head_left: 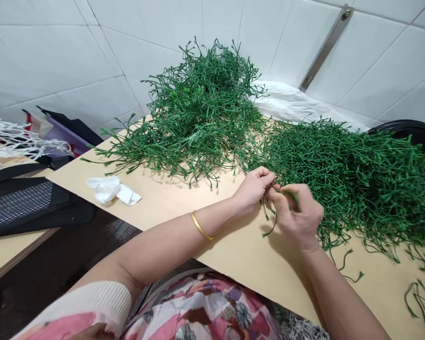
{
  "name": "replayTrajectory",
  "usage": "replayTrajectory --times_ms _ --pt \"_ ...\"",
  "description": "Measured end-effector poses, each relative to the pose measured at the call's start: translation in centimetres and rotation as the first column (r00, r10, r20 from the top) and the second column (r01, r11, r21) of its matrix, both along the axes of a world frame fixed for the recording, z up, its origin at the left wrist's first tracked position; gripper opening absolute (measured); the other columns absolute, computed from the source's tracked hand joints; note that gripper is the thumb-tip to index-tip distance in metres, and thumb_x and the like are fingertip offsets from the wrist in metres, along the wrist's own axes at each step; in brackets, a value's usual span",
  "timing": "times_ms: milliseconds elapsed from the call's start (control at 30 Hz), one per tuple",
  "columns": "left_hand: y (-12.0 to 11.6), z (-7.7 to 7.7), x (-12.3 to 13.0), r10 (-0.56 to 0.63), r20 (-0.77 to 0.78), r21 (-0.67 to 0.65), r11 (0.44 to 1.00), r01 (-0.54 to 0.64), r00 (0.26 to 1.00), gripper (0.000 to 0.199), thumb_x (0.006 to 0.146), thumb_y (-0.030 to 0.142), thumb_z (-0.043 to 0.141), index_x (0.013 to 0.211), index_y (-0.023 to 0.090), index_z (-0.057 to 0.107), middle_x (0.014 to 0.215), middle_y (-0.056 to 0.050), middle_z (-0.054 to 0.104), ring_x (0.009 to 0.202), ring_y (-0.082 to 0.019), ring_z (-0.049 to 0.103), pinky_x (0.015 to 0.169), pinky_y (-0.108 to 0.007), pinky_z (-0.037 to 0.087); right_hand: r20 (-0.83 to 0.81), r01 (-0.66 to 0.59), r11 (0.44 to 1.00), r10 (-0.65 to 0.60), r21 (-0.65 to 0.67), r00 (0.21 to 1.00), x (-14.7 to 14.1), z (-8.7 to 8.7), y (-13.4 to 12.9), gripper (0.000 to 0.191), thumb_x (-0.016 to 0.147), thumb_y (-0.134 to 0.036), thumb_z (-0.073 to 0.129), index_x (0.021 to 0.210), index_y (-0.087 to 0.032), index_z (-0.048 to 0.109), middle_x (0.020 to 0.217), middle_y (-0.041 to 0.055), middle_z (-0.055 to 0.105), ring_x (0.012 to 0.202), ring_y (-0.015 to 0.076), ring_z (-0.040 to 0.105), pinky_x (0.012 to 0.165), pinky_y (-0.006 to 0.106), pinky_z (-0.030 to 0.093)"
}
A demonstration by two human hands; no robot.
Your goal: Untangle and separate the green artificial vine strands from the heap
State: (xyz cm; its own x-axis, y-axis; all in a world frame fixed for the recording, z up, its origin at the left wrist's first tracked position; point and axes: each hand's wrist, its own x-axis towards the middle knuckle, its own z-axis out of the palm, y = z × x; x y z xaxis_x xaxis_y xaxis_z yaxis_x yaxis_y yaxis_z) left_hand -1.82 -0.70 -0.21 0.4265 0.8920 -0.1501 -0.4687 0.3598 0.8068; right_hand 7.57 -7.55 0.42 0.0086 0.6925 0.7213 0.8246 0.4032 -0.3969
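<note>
Both my hands meet over the table, fingertips almost touching. Pinched in my left hand [255, 188] is a thin green plastic stem, mostly hidden by the fingers. My right hand [299, 215] is closed on the same piece, its fingers curled. A loose stem end [270, 229] hangs below the hands. Just beyond the fingers lies a dense heap of green plastic stems [354, 174] with small branched tips. A second, taller heap of stems [205, 104] stands behind, toward the wall.
A crumpled white tissue [106, 190] lies on the beige table [170, 203] at left. White netting-like strands [24, 139] and a black mesh item [21, 203] sit on another surface. A white sheet [297, 101] runs along the tiled wall; loose stems [420, 304] lie near the right edge.
</note>
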Motion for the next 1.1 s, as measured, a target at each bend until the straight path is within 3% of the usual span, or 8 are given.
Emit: replayTrajectory --times_ms 67,133,367,533,733,833,967,1100 --pt "-0.1 -0.3 0.2 -0.036 0.036 -0.035 0.999 0.037 0.999 0.017 0.078 0.017 0.052 0.066 0.016 0.04 0.052 0.003 0.05 0.042 -0.005 0.048 0.046 -0.017 0.039 -0.249 0.114 0.988 -0.138 -0.107 0.959 0.7 -0.3 0.6 0.018 0.079 -0.034 0.055 0.072 -0.019 0.048 0.055 -0.0049 0.042 0.046 0.0077 0.034 0.046 0.023 0.027" --pt "-0.1 -0.5 0.3 -0.043 0.052 -0.067 0.997 0.046 0.998 0.016 0.077 0.016 0.053 0.067 0.016 0.041 0.055 0.003 0.052 0.046 -0.007 0.051 0.05 -0.019 0.043 -0.326 0.156 0.972 -0.208 -0.178 0.922 1.3 -0.8 1.2 0.021 0.079 -0.036 0.056 0.07 -0.019 0.047 0.055 -0.0059 0.038 0.047 0.0073 0.033 0.046 0.022 0.028" --pt "0.1 -0.7 0.2 -0.028 0.136 -0.097 0.994 0.041 0.99 0.019 0.073 0.013 0.056 0.063 0.015 0.041 0.056 0.004 0.046 0.046 -0.004 0.044 0.045 -0.016 0.033 -0.036 0.131 0.97 -0.141 -0.205 0.989 1.7 -1.5 1.9 0.031 0.076 -0.037 0.056 0.1 -0.018 0.057 0.069 -0.0009 0.048 0.06 0.012 0.044 0.059 0.026 0.039" --pt "-0.5 -0.6 0.3 -0.059 0.111 -0.063 0.996 0.067 0.992 0.019 0.071 0.012 0.057 0.06 0.015 0.042 0.055 0.004 0.044 0.048 -0.005 0.043 0.051 -0.018 0.035 0.08 0.16 0.952 -0.144 -0.26 0.986 1.9 -1.4 2.0 0.021 0.078 -0.028 0.051 0.093 -0.019 0.061 0.07 0.0008 0.052 0.058 0.0125 0.046 0.057 0.026 0.038" --pt "-0.9 -0.2 0.3 0.068 -0.086 0.096 0.994 -0.06 0.994 0.018 0.071 0.011 0.057 0.058 0.014 0.045 0.054 0.005 0.043 0.05 -0.005 0.04 0.053 -0.019 0.033 0.1 0.193 0.953 -0.174 -0.233 0.98 1.8 -1.2 2.0 0.018 0.077 -0.023 0.049 0.089 -0.017 0.062 0.086 0.0067 0.051 0.07 0.015 0.051 0.059 0.026 0.04" --pt "-0.7 -0.3 0.3 0.095 -0.079 0.108 0.99 -0.086 0.992 0.018 0.072 0.012 0.057 0.058 0.014 0.046 0.055 0.005 0.044 0.052 -0.005 0.042 0.055 -0.018 0.034 0.105 0.147 0.957 -0.124 -0.252 0.987 1.7 -1.3 2.0 0.018 0.08 -0.021 0.045 0.087 -0.016 0.06 0.082 0.0066 0.056 0.072 0.0162 0.052 0.06 0.026 0.04" --pt "-0.5 -0.2 0.4 0.072 0.077 -0.028 0.997 -0.07 0.994 0.017 0.075 0.01 0.053 0.062 0.014 0.044 0.059 0.004 0.049 0.051 -0.005 0.044 0.054 -0.018 0.035 0.005 0.037 0.922 -0.038 -0.386 0.999 1.4 -1.6 2.0 0.018 0.083 -0.024 0.042 0.088 -0.017 0.059 0.074 0.0038 0.062 0.063 0.0147 0.054 0.059 0.026 0.039" --pt "-0.5 0.2 0.4 0.055 0.184 -0.19 0.982 -0.02 0.981 0.019 0.077 0.006 0.049 0.062 0.014 0.041 0.064 0.0 0.056 0.054 -0.006 0.05 0.054 -0.018 0.037 0.008 0.023 0.924 -0.022 -0.382 1.0 1.1 -1.8 1.9 0.018 0.084 -0.024 0.041 0.084 -0.017 0.057 0.081 0.0058 0.065 0.064 0.0145 0.055 0.06 0.025 0.039"
